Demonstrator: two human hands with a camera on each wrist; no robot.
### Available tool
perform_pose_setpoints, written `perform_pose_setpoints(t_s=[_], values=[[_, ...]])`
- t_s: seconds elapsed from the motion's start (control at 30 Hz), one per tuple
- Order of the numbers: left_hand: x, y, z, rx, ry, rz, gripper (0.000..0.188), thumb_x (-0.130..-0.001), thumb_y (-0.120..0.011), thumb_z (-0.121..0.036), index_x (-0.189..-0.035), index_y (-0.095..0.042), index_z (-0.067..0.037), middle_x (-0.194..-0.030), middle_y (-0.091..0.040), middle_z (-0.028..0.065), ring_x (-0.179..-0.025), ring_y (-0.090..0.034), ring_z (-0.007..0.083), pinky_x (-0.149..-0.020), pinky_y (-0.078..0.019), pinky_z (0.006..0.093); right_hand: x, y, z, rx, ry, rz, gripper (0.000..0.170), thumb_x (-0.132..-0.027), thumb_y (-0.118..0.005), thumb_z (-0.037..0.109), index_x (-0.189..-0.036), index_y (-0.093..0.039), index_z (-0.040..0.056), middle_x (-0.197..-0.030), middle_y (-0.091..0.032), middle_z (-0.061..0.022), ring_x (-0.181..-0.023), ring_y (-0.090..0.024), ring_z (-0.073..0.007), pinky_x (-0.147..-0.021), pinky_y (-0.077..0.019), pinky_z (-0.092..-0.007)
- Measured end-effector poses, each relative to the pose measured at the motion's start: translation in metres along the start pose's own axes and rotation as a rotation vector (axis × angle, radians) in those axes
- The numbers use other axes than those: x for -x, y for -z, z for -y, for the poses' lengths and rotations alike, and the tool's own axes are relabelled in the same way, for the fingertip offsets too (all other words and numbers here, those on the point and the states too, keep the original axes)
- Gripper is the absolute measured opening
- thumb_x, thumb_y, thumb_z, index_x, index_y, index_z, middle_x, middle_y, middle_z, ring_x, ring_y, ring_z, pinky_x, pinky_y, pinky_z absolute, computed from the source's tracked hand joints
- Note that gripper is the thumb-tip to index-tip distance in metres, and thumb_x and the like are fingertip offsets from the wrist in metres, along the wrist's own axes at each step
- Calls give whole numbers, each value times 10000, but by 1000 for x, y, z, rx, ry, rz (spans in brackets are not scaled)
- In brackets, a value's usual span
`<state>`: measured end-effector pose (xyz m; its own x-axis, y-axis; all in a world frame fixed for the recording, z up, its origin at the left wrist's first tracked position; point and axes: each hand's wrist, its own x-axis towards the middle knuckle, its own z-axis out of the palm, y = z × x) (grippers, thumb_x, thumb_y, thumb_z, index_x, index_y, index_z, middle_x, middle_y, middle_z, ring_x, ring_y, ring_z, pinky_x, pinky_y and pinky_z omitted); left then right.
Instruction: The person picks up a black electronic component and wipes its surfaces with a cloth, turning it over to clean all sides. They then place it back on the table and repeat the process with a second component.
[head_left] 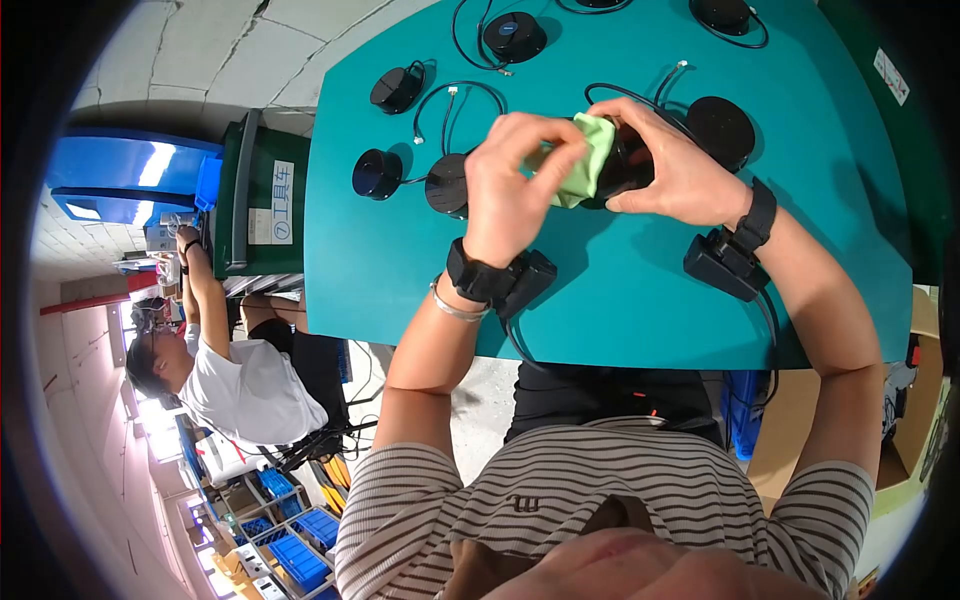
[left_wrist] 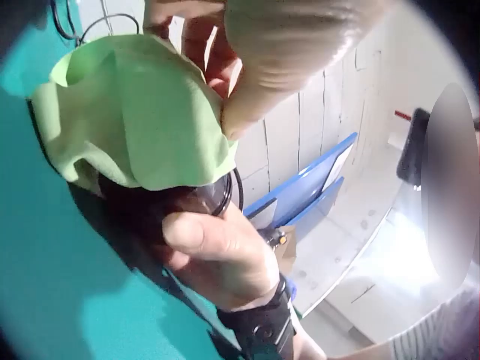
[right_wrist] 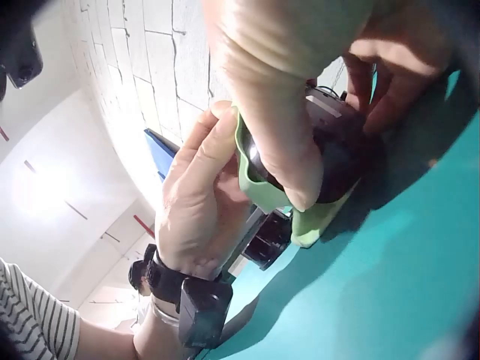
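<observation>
My left hand (head_left: 512, 175) pinches a light green cloth (head_left: 594, 158) between thumb and fingers. The cloth is draped over one face of a round black device (head_left: 628, 165), wrinkled at its edges, and hides that face in the left wrist view. My right hand (head_left: 685, 165) grips the device round its side, thumb near and fingers at the far side. In the right wrist view, the device's dark casing (right_wrist: 341, 161) shows between thumb and fingers, with the cloth bent along its edge. A black cable (head_left: 600, 87) runs beside the right hand's fingers.
Several similar black round devices with cables lie on the green table (head_left: 400, 280): one (head_left: 720, 132) just right of my right hand, another (head_left: 447, 185) beside my left wrist. A person (head_left: 240, 370) in a white shirt sits at the left. A cardboard box (head_left: 785, 430) stands below the table's right side.
</observation>
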<state>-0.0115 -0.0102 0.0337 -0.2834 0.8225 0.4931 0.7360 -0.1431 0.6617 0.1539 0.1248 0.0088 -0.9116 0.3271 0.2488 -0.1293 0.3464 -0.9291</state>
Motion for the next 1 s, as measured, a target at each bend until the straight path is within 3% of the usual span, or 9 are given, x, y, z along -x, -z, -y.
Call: perform_pose_setpoints(t_s=[0.07, 0.23, 0.3, 0.43, 0.5, 0.63, 0.77, 0.9, 1.0], values=[[1, -1, -15, -106, -66, 26, 112, -799, -771, -50, -885, -703, -26, -908, -652, 80, -785, -638, 205, -710, -520, 294, 0, -3, -1, 45, 32, -5, 720, -705, -752, 52, -1344, -421, 34, -1211, -506, -105, -1133, -525, -238, -1030, -429, -363], [1, -2, -19, -188, -84, -8, 111, -795, -762, -34, -884, -697, -29, -890, -647, 97, -783, -635, 223, -688, -519, 304, 0, -5, -4, -3, -15, 8, 764, -702, -747, 86, -1382, -400, 41, -1269, -501, -140, -1229, -501, -293, -1075, -400, -380], [6, -5, -22, -171, -215, 67, 126, -779, -764, -24, -878, -686, -23, -884, -646, 99, -763, -634, 234, -678, -515, 310, -1, -2, 0, 53, -26, 0, 776, -700, -748, 90, -1390, -396, 41, -1281, -497, -145, -1240, -494, -295, -1078, -398, -378], [-8, -4, -15, -165, -93, 17, 109, -788, -738, 7, -871, -676, -24, -845, -641, 95, -761, -631, 241, -685, -522, 323, 2, -9, -4, 146, -24, -84, 737, -707, -743, 103, -1366, -417, 51, -1295, -494, -148, -1257, -481, -297, -1078, -399, -378], [-1, -3, -18, -170, -143, 56, 83, -811, -730, -7, -874, -677, -20, -856, -642, 90, -753, -630, 234, -684, -521, 314, 1, -7, -1, 109, -4, -88, 741, -717, -736, 114, -1378, -408, 46, -1304, -493, -148, -1268, -471, -305, -1088, -388, -383], [-4, -6, -19, -108, -21, 27, 83, -825, -721, -14, -891, -672, -15, -845, -623, 84, -763, -628, 212, -709, -520, 302, 2, -7, -1, 158, -21, 0, 825, -720, -721, 115, -1449, -344, 27, -1321, -487, -160, -1303, -433, -324, -1111, -359, -386], [-2, -3, -23, -123, -42, 75, 90, -825, -709, -5, -903, -665, -13, -835, -612, 92, -736, -608, 207, -692, -501, 300, 3, -7, 2, 160, 6, -71, 726, -714, -721, 108, -1366, -412, 30, -1323, -486, -162, -1295, -435, -315, -1112, -360, -378], [-6, -7, -16, -131, -52, 2, 95, -815, -713, 0, -889, -654, -10, -837, -611, 94, -738, -611, 220, -695, -502, 300, 2, -8, -1, 57, -65, 24, 832, -701, -731, 105, -1440, -357, 25, -1363, -469, -178, -1319, -426, -317, -1132, -337, -379], [0, -2, -20, -156, -101, 45, 89, -820, -712, -3, -893, -661, -6, -852, -623, 95, -754, -622, 222, -693, -507, 304, 3, -10, -5, 114, 20, -56, 716, -702, -735, 107, -1342, -425, 23, -1329, -485, -164, -1277, -449, -314, -1108, -356, -378]])
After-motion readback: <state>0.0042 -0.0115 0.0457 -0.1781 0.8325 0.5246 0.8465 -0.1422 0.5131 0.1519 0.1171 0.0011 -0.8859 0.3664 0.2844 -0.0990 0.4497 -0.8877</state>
